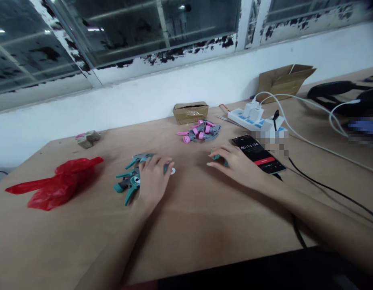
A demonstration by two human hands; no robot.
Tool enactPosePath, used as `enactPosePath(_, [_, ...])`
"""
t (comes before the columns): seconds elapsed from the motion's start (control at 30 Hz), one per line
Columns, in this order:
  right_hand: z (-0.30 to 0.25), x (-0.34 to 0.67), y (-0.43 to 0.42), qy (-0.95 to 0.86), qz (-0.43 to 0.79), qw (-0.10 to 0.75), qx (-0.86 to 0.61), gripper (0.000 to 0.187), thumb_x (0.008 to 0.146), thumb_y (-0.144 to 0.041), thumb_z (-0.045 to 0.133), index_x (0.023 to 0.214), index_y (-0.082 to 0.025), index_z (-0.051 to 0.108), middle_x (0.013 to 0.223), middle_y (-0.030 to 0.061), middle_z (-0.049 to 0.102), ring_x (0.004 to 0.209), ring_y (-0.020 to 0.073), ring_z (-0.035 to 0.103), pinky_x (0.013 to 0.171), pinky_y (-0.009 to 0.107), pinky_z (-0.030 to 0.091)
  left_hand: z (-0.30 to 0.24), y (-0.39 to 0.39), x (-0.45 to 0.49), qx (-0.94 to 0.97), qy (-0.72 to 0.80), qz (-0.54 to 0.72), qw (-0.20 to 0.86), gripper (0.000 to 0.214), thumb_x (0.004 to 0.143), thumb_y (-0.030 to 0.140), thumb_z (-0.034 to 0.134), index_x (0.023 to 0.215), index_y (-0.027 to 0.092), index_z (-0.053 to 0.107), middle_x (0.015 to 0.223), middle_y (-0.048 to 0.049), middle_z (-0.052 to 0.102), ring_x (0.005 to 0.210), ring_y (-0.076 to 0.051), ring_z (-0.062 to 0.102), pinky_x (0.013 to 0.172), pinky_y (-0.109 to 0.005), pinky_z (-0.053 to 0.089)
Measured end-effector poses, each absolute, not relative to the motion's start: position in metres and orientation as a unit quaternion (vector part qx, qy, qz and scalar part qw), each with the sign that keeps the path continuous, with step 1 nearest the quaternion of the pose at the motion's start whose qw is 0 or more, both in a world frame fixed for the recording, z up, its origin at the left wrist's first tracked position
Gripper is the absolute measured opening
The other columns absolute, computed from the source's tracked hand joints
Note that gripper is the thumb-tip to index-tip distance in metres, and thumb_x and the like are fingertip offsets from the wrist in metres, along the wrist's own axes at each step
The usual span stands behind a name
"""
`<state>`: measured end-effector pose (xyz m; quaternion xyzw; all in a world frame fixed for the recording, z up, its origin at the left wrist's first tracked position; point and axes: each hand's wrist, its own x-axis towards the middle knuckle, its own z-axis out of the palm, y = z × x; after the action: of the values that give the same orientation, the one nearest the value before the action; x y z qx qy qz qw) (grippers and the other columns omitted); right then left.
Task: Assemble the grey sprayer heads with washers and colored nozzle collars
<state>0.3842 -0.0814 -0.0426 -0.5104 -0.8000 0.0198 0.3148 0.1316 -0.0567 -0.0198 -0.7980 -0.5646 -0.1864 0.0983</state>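
Several grey-and-teal trigger spray heads [130, 180] lie in a cluster left of the table's middle. My left hand [153, 177] curls over their right side, closed around another spray head [166, 167]; most of it is hidden by the fingers, and a white round end [173, 171] sticks out by the thumb. Farther right, my right hand [231, 161] is raised a little beside the phone, its thumb and fingers around a small teal piece [216, 156] that is largely covered. Behind and between both hands sits a pile of grey-and-pink spray heads [201, 131].
A red plastic bag [65, 179] lies at left, near small taped blocks [88, 139]. Along the wall stand a small carton [191, 112] and a larger open box [280, 82]. A power strip [249, 121], cables and a phone [259, 154] running a timer occupy the right.
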Motion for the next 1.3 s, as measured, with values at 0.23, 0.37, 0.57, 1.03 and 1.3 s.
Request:
enactPosePath(0.23, [-0.055,0.410,-0.059,-0.789,-0.013,0.240,-0.565,0.039,0.085,-0.043,0.051,0.116,-0.021,0.057,0.127,0.0106,0.052,0.116,0.0306,0.048,0.097,0.051,0.036,-0.031,-0.049,0.126,-0.839,-0.531,-0.113,0.047,0.014,0.086,0.027,0.054,0.090,0.019,0.065,0.094,-0.0061,0.064,0.095,-0.026,0.056,0.084,-0.040,0.035])
enactPosePath(0.37, [-0.064,0.405,-0.059,-0.785,-0.017,0.214,-0.581,0.036,0.086,-0.042,0.050,0.118,-0.027,0.057,0.133,0.0089,0.049,0.119,0.0333,0.045,0.098,0.061,0.028,-0.026,-0.047,0.122,-0.841,-0.532,-0.104,0.014,0.014,0.084,0.027,0.056,0.091,0.019,0.064,0.093,-0.0046,0.065,0.095,-0.025,0.057,0.085,-0.039,0.035])
enactPosePath(0.57, [-0.063,0.397,-0.062,-0.784,-0.009,0.261,-0.562,0.025,0.079,-0.042,0.062,0.098,-0.025,0.064,0.125,0.0072,0.055,0.117,0.0294,0.049,0.102,0.063,0.015,-0.022,-0.041,0.114,-0.832,-0.543,-0.113,-0.015,0.016,0.079,0.035,0.061,0.089,0.023,0.065,0.094,-0.0028,0.065,0.095,-0.024,0.057,0.085,-0.039,0.034])
enactPosePath(1.03, [-0.051,0.355,-0.097,-0.784,0.115,0.443,-0.419,0.025,0.080,-0.031,0.062,0.100,-0.021,0.051,0.115,0.0085,0.058,0.116,0.0212,0.050,0.100,0.044,0.040,-0.027,-0.042,0.120,-0.828,-0.517,-0.201,-0.079,0.010,0.079,0.026,0.060,0.072,0.020,0.057,0.083,-0.0016,0.061,0.084,-0.021,0.056,0.079,-0.036,0.038])
enactPosePath(1.3, [-0.055,0.358,-0.098,-0.785,0.152,0.444,-0.405,0.029,0.081,-0.031,0.061,0.105,-0.022,0.048,0.119,0.0090,0.057,0.120,0.0221,0.048,0.099,0.044,0.041,-0.022,-0.059,0.135,-0.807,-0.472,-0.297,-0.197,0.018,0.088,0.033,0.047,0.093,0.020,0.059,0.090,-0.0025,0.068,0.080,-0.017,0.063,0.072,-0.028,0.048])
